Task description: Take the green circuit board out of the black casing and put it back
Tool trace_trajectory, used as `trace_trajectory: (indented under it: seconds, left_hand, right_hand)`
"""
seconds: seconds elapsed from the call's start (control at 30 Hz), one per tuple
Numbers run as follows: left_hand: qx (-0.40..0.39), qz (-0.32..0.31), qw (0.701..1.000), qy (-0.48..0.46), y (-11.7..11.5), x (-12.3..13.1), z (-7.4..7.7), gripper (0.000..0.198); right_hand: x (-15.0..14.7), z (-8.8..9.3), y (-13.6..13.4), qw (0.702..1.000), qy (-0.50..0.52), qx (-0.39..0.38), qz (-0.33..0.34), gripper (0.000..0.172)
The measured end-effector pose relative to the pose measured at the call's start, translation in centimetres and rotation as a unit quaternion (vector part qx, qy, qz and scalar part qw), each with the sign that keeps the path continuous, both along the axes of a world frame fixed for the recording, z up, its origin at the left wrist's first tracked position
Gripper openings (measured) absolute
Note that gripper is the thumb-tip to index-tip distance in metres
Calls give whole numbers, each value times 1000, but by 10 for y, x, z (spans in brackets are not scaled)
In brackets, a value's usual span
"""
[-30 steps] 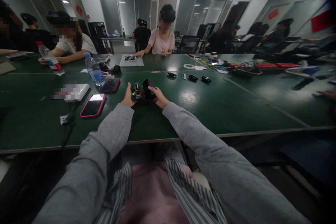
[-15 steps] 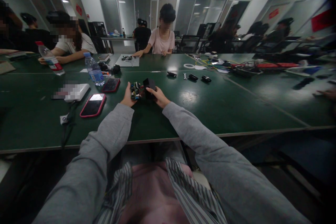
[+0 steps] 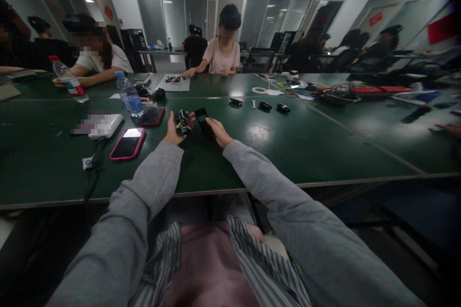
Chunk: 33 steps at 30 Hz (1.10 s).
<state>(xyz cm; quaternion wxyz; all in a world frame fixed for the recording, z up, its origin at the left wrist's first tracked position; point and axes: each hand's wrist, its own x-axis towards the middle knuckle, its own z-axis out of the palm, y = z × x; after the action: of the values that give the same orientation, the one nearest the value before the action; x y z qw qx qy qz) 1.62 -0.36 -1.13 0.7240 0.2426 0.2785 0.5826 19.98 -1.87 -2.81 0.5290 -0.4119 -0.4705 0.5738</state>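
Note:
My left hand [image 3: 173, 133] is closed round a small circuit board [image 3: 182, 122] with green and blue parts, held just above the green table [image 3: 273, 153]. My right hand [image 3: 218, 133] grips a black housing piece [image 3: 203, 121], tilted so its open face shows. The board and the black piece are a little apart, side by side. Grey sleeves cover both my arms.
Left of my hands lie a pink-cased phone [image 3: 127, 144], a darker phone [image 3: 152, 116], a white box [image 3: 104, 125] and a water bottle [image 3: 128, 95]. Small black parts [image 3: 265, 105] lie beyond. Other people sit at the far side and at the left. Cables [image 3: 334, 92] crowd the right.
The black piece has come away from the board and tipped back in my right hand. My left hand has turned the board slightly to the left.

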Motion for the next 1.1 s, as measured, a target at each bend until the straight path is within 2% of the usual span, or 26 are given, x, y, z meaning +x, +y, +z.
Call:
trace_trajectory:
  seconds: [0.13,0.33,0.53,0.8,1.1]
  left_hand:
    - [10,-1,1000,-25,-1,-3,2,62]
    - [4,-11,997,-73,-4,-5,5,56]
    - [8,-19,995,-101,-5,-6,8,58]
    - [26,-41,992,-114,-3,-7,8,56]
    - [40,-46,993,-103,-7,-5,13,51]
  right_hand:
    - [2,-2,1,995,-62,67,-39,26]
    - [1,-1,3,988,-136,62,-48,31]
    - [2,-2,7,981,-187,37,-22,30]
    - [3,2,5,980,-196,9,14,30]
    - [8,4,12,968,-244,22,43,35]
